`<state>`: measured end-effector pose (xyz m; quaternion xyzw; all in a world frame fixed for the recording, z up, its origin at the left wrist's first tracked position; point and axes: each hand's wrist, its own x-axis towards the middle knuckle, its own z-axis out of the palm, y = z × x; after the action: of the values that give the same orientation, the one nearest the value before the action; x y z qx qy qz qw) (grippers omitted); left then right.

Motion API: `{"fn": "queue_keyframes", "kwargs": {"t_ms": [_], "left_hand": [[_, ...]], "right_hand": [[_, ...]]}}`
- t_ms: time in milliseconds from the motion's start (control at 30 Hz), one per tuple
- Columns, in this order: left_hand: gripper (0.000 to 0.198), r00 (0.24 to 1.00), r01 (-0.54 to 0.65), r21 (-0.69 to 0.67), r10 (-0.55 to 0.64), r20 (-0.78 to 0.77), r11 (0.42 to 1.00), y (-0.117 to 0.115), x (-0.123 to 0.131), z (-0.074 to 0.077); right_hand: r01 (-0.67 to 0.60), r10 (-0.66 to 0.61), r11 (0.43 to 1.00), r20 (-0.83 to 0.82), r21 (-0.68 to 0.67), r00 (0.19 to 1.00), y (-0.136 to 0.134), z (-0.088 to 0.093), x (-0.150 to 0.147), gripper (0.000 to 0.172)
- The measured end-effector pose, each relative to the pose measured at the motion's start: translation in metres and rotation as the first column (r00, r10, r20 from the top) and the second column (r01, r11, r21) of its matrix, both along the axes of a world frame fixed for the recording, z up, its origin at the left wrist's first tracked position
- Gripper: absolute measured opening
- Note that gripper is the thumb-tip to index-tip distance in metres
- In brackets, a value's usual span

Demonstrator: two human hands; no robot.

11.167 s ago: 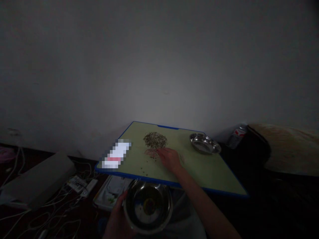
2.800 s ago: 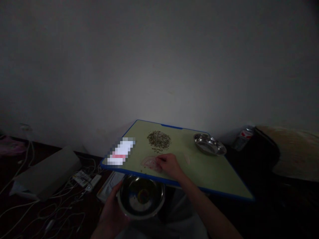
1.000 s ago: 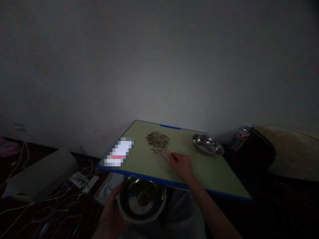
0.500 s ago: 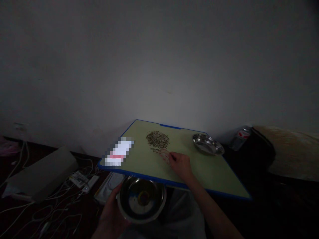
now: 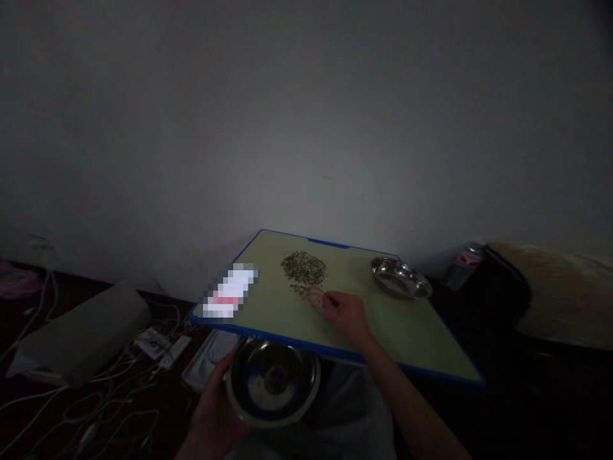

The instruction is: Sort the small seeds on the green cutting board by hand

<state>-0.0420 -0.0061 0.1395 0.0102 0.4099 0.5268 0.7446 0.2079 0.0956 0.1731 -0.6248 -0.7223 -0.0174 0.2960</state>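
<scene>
A pile of small dark grains (image 5: pixel 304 268) lies on the pale green table (image 5: pixel 282 313) with a blue rim. My right hand (image 5: pixel 345 313) pinches a thin, clear piece with reddish marks (image 5: pixel 315 298), resting at the near edge of the pile beside a few stray grains. Below the table's front edge, my left hand (image 5: pixel 218 399) holds a deep metal bowl (image 5: pixel 272 418) by its left side, its opening facing up. Something small and yellowish shows inside that bowl, too dim to make out. A shallow metal bowl (image 5: pixel 400 279) stands on the table's right part.
A bright pixelated object (image 5: pixel 230 292) lies at the table's left. On the floor to the left are a grey box (image 5: pixel 81 332), power strips (image 5: pixel 153 343) and tangled white cables. A plastic bottle (image 5: pixel 464 265) and a large bag (image 5: pixel 565 294) are at the right, by the wall.
My right hand and the clear piece have shifted very slightly left. My left hand still holds the deep bowl in nearly the same place.
</scene>
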Motion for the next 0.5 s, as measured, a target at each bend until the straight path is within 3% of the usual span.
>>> {"fn": "queue_keyframes", "kwargs": {"t_ms": [267, 400, 500], "left_hand": [[0.039, 1.0, -0.004, -0.019, 0.005, 0.02, 1.0, 0.0, 0.001, 0.002], [0.033, 1.0, -0.026, -0.005, 0.026, -0.007, 1.0, 0.002, -0.002, -0.005], [0.028, 0.998, 0.015, -0.019, -0.014, 0.065, 1.0, 0.003, -0.005, -0.013]], "right_hand": [[0.015, -0.009, 0.998, 0.086, -0.069, 0.996, 0.005, 0.006, -0.004, 0.034], [0.034, -0.009, 0.991, 0.188, -0.132, 0.982, 0.013, 0.016, -0.009, 0.032], [0.03, 0.019, 0.982, 0.255, -0.186, 0.967, 0.023, 0.026, -0.013, 0.03]]}}
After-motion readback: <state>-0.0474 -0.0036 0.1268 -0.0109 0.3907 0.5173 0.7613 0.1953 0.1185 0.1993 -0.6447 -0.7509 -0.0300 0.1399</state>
